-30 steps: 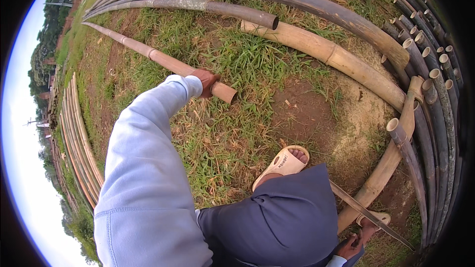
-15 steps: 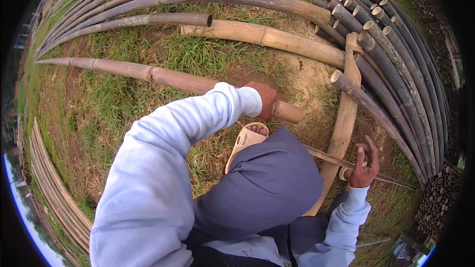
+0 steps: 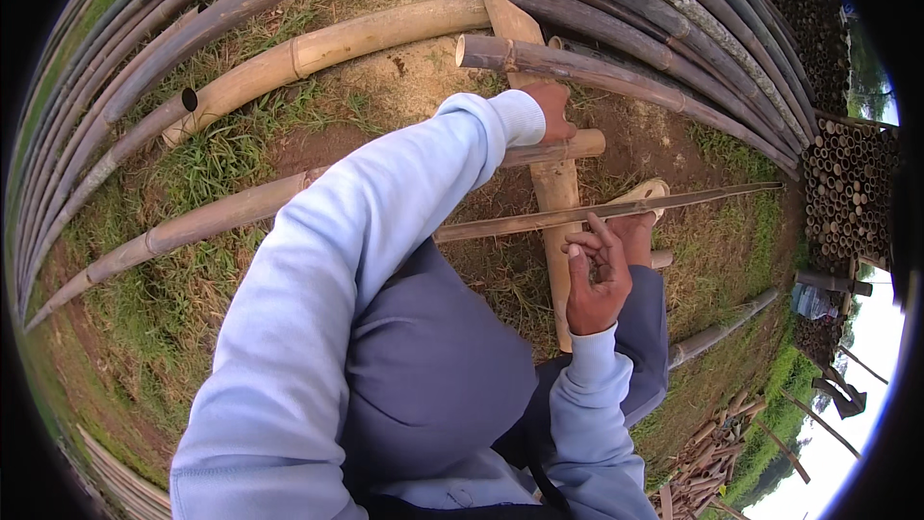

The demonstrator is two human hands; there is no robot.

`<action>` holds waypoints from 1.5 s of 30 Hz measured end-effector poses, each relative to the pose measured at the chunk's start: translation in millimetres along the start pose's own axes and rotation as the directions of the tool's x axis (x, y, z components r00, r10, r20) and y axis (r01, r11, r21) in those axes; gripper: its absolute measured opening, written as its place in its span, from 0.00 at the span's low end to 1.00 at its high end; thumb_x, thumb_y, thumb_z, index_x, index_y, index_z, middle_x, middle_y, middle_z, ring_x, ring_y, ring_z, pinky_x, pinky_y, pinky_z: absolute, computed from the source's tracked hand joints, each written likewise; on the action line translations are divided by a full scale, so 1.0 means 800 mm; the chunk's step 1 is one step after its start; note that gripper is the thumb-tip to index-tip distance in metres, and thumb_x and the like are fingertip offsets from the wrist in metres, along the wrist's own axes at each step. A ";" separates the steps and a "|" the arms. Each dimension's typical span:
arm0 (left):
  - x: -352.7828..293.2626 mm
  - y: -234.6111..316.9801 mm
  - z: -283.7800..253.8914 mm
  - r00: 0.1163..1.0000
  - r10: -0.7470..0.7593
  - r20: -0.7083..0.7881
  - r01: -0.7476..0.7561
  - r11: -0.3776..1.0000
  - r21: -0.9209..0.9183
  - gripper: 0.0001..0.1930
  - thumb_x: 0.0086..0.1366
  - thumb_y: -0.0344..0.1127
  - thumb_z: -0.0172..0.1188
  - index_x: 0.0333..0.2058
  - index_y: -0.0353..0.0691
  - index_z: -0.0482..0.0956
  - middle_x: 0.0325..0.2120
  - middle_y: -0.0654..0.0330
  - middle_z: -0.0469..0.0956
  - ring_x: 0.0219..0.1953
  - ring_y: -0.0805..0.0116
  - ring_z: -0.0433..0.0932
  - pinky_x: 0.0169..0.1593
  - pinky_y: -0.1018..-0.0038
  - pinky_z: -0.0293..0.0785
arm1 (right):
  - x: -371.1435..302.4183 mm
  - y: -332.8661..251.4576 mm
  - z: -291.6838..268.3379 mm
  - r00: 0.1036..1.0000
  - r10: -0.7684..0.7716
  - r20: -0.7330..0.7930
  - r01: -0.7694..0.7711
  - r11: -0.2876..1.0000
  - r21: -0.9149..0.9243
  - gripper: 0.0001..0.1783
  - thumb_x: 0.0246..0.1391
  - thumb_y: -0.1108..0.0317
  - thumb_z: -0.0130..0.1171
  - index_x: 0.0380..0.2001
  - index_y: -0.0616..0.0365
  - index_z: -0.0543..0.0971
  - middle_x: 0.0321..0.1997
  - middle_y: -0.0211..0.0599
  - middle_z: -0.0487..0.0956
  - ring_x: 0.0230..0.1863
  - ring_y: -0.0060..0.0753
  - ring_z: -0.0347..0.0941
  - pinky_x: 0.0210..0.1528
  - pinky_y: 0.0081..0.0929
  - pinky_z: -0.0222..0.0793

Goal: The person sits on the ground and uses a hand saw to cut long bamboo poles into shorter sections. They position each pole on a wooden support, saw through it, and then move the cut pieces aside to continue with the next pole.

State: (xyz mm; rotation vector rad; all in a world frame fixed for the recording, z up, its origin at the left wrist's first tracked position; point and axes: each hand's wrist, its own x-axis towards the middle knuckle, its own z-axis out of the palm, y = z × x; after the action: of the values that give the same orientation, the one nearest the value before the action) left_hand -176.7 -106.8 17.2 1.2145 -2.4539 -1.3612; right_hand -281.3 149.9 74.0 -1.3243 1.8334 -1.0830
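A brown bamboo pole (image 3: 217,212) runs in from the far left, its cut end lying across a thick bamboo crosspiece (image 3: 555,191). My left hand (image 3: 547,113) is closed round the pole close to that end. Just below it, my right hand (image 3: 599,291) is raised with fingers bent and apart, and nothing shows in it. A long, thin split bamboo strip (image 3: 515,223) crosses the crosspiece right beside my right fingertips; I cannot tell whether they touch it.
Dark bamboo poles (image 3: 616,14) lie stacked at the far right, with one pale-ended pole (image 3: 577,65) in front. A yellowish pole (image 3: 375,29) lies beyond my left arm. My sandalled foot (image 3: 640,200) is by the strip. Bamboo offcuts (image 3: 707,457) are heaped at the lower right.
The view has turned to the right. My left hand has moved the pole rightward, so its end, earlier short of the crosspiece, now lies over it. My right hand stays near the strip.
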 end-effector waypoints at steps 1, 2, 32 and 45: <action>-0.002 -0.017 -0.021 0.995 0.008 -0.095 -0.008 1.000 0.002 0.35 0.60 0.46 0.64 0.61 0.30 0.72 0.50 0.40 0.81 0.54 0.45 0.81 0.60 0.62 0.75 | -0.002 0.005 -0.003 1.000 -0.007 -0.002 0.007 1.000 0.004 0.25 0.63 0.80 0.58 0.64 0.66 0.72 0.45 0.41 0.82 0.47 0.28 0.79 0.54 0.25 0.74; -0.015 -0.041 -0.047 0.987 0.004 -0.161 -0.011 0.999 -0.043 0.31 0.65 0.43 0.62 0.63 0.33 0.70 0.52 0.42 0.81 0.54 0.47 0.82 0.58 0.60 0.76 | -0.005 0.011 -0.003 0.999 0.040 -0.005 -0.039 0.999 0.029 0.25 0.63 0.80 0.58 0.63 0.66 0.73 0.46 0.40 0.82 0.47 0.28 0.79 0.53 0.25 0.74; -0.636 -0.297 -0.070 0.730 -0.497 -0.469 0.683 0.559 0.470 0.51 0.56 0.51 0.73 0.72 0.44 0.54 0.68 0.49 0.61 0.69 0.47 0.63 0.72 0.55 0.60 | 0.098 -0.038 0.331 0.471 -0.232 0.851 0.751 0.611 -0.249 0.22 0.42 0.64 0.74 0.41 0.53 0.76 0.37 0.44 0.82 0.44 0.53 0.81 0.46 0.49 0.75; -0.813 -0.249 -0.040 0.549 -0.518 -0.656 0.805 0.538 0.249 0.55 0.56 0.66 0.68 0.73 0.44 0.54 0.69 0.47 0.62 0.68 0.43 0.63 0.71 0.51 0.60 | 0.270 0.145 -0.154 0.788 0.017 0.616 0.598 0.223 -0.770 0.35 0.36 0.70 0.73 0.53 0.47 0.75 0.50 0.46 0.77 0.54 0.58 0.74 0.59 0.50 0.68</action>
State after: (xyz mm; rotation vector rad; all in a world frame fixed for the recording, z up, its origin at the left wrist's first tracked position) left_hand 398.9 252.0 73.6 2.5035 -2.0107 -0.2104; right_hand -501.8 -5.7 25.1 -2.4550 1.7707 0.5456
